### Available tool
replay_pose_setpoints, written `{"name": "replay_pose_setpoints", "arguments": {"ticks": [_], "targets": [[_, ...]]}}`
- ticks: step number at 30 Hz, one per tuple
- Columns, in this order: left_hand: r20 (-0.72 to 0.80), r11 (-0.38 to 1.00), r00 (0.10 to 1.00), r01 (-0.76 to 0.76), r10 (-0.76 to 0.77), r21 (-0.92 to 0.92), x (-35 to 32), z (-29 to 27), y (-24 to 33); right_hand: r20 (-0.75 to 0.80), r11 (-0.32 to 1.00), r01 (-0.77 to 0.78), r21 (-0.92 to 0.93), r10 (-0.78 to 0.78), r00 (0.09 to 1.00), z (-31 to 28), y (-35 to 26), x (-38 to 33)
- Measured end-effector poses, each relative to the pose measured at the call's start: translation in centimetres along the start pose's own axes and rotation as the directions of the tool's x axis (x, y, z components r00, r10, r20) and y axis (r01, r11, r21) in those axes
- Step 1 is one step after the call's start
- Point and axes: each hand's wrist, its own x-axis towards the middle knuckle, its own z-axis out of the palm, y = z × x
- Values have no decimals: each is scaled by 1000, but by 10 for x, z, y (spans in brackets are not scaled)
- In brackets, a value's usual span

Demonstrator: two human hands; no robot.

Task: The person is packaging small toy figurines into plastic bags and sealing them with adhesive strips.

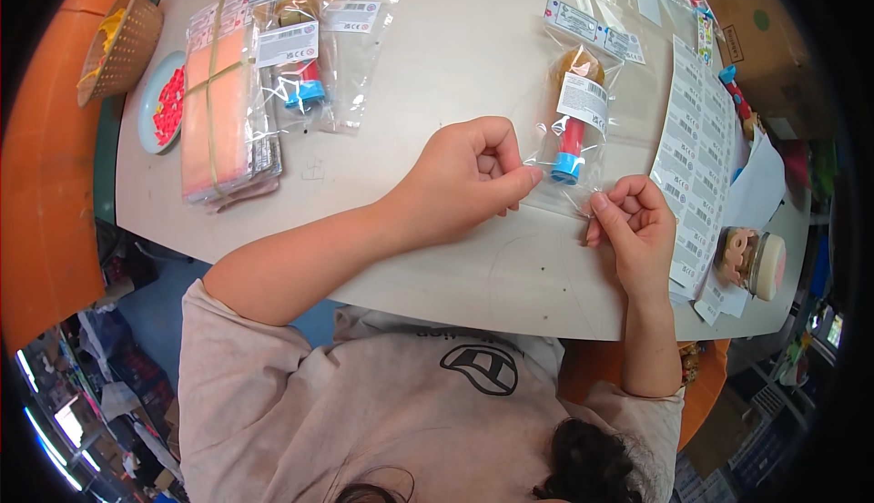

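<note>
A clear plastic bag [592,152] lies on the table in front of me. Inside it is a toy-like item with a brown rounded top, a red stem [571,134] and a blue end; a white sticker [583,100] covers its middle. My left hand [482,166] is closed, thumb against curled fingers, at the bag's lower left edge. Pinched at the lower right corner of the same bag is my right hand [637,216]. The bag's header strip [592,30] points away from me.
On the left are a banded stack of flat bags [214,121], another bagged item [296,57], a bowl of red pieces [168,107] and a basket [123,48]. Sticker sheets [687,157], a lidded jar [754,264] and a cardboard box [765,39] stand right.
</note>
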Motion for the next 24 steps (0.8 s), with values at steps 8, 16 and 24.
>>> {"name": "replay_pose_setpoints", "arguments": {"ticks": [8, 16, 24], "targets": [[-12, 1000, 1000, -16, 15, -24, 0, 0, 0, -7, 1000, -4, -5, 4, 1000, 1, 1, 0], [14, 999, 999, 45, -45, 15, -1, -2, 4, -3, 1000, -1, -14, 1, 1000, 2, 0, -1], [33, 999, 999, 36, -36, 10, -1, -3, 2, 4, 999, -8, -31, 8, 1000, 1, 3, -2]]}}
